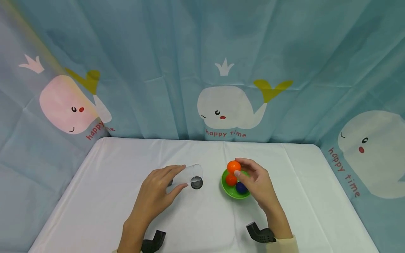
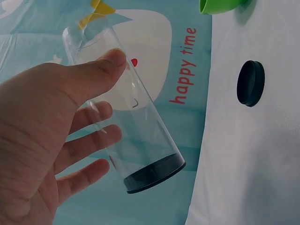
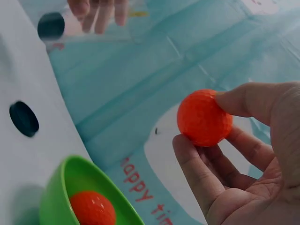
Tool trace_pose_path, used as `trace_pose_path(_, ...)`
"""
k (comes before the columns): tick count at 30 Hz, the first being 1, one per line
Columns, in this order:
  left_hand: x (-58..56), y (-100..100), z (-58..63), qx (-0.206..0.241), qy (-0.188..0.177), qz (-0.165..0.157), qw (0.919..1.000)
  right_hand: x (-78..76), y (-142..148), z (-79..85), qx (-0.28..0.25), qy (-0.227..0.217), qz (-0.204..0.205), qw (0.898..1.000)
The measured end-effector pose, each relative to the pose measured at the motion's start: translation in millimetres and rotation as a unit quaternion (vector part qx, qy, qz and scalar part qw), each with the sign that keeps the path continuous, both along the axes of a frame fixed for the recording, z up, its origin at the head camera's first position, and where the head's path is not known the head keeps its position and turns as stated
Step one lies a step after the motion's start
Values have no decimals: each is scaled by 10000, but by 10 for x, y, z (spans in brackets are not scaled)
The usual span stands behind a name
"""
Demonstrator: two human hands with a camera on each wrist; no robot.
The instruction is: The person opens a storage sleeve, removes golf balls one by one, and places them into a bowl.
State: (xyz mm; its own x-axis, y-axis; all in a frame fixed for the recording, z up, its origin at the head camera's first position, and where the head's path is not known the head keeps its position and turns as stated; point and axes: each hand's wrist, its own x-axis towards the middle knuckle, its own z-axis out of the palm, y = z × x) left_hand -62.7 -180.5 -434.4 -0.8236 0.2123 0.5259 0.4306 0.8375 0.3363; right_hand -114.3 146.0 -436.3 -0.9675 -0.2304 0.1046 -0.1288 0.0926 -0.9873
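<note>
My left hand (image 1: 158,191) holds a clear plastic tube (image 2: 140,126) between thumb and fingers, tilted above the table. A black cap (image 2: 157,173) closes one end of the tube; its other end looks uncapped. In my right hand (image 1: 257,181) an orange ball (image 3: 205,117) is pinched between thumb and fingertips, over a green bowl (image 1: 235,194). Inside that bowl lie another orange ball (image 1: 231,180) and a dark blue ball (image 1: 241,187). A loose black cap (image 1: 196,182) rests on the table between the hands, just right of the left fingertips.
A white cloth covers the table (image 1: 202,225). Behind and beside it hangs a blue-green curtain (image 1: 164,70) printed with white whales. Each wrist carries a black camera mount, such as the right one (image 1: 261,233).
</note>
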Motion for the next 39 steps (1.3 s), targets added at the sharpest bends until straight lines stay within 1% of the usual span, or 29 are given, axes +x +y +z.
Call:
trace_pose_path(4,8,1,-7,59,-132,36,9999,-5,81,-5,109,75,-34,9999)
trace_pose_path(9,0,0,-28,238,-323,16,9992,-8,200,5,74,173,-100,9998)
trace_pose_path(14,-21,-25,-88,377,-403,-54,9985,-17,279,20,307,183,-314,9989)
trace_pose_path(18,-52,-41,-141,593,-535,-154,9967,-26,335,12,374,233,-340,9985)
trace_pose_path(25,-70,-50,-186,971,-957,-178,9905,-47,396,-48,626,166,-228,9976)
trace_pose_path(29,-79,-54,-206,1210,-1092,-260,9863,-64,401,-91,927,373,-355,9944)
trace_pose_path(32,-99,-49,-237,1470,-1187,-359,9813,-70,409,-114,1182,589,-456,9902)
trace_pose_path(34,-109,-57,-266,1615,-1236,-411,9782,-71,406,-133,1319,713,-432,9877)
trace_pose_path(36,-119,-73,-294,1754,-1291,-465,9749,-77,396,-153,1398,842,-420,9857)
trace_pose_path(39,-135,-96,-315,1876,-1332,-496,9719,-89,381,-176,1453,1015,-434,9832)
